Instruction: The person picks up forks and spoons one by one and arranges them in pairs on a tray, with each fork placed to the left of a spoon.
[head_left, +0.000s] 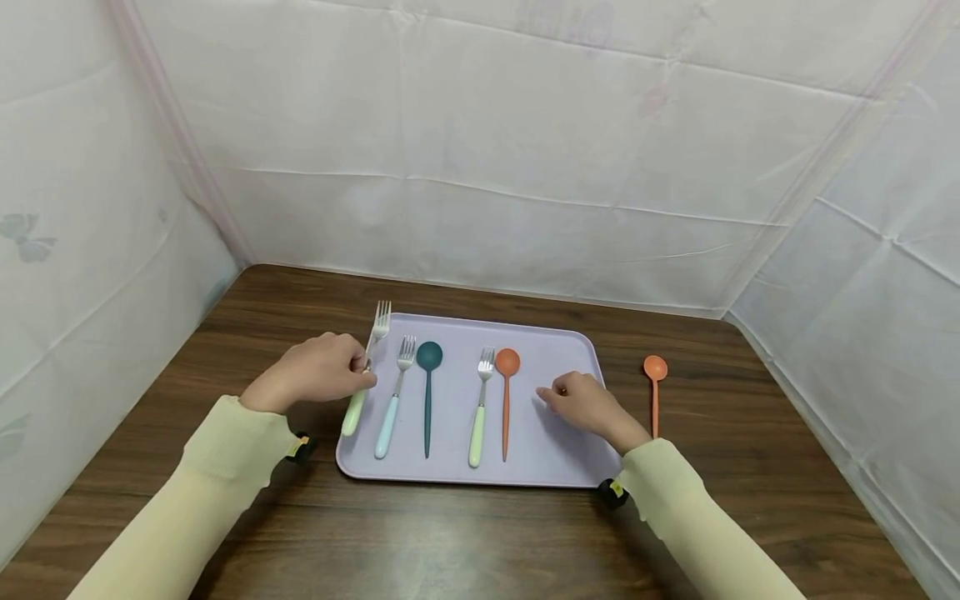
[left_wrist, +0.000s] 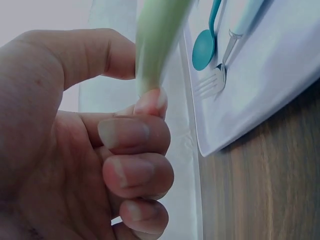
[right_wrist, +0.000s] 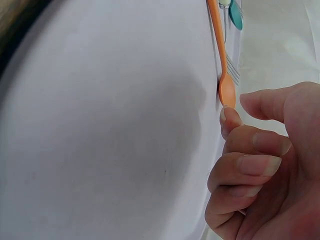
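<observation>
My left hand [head_left: 322, 367] pinches a fork with a light green handle [left_wrist: 157, 40] between thumb and forefinger, over the left edge of the lilac tray [head_left: 457, 472]. Its tines [head_left: 383, 318] point away from me. Over the tray's right part hovers my right hand [head_left: 585, 402], fingers loosely curled and holding nothing; a gap shows between thumb and forefinger in the right wrist view. Nearest to it on the tray lies an orange spoon [head_left: 507, 363], beside another green-handled fork [head_left: 477, 425]. Further left are a dark teal spoon [head_left: 429, 357] and a fork with a pale blue handle [head_left: 387, 427].
A second orange spoon [head_left: 655, 368] lies on the brown wooden table [head_left: 375, 533] to the right of the tray, its handle's lower end hidden behind my right forearm. White sheeting [head_left: 480, 225] hangs at the back and on both sides.
</observation>
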